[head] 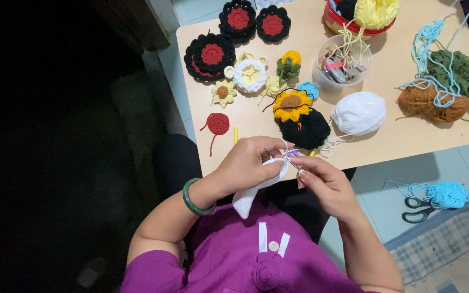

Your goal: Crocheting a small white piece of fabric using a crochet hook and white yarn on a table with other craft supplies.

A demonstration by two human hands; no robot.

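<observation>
My left hand (248, 163) pinches a white crocheted piece (247, 198) that hangs down over my lap. My right hand (324, 182) grips a purple crochet hook (291, 154), its tip worked into the top edge of the white piece. A white strand runs from the piece up to a white yarn ball (359, 112) on the low wooden table (386, 142). A green bangle (191, 199) circles my left wrist.
The table carries red-and-black crocheted rounds (210, 55), a sunflower piece (292, 105), a black yarn ball (305, 129), brown yarn (427, 101), green yarn (465, 76), a clear tub (343, 67) and a red bowl (359, 16). Scissors (418, 209) and blue yarn (447, 194) lie on the floor.
</observation>
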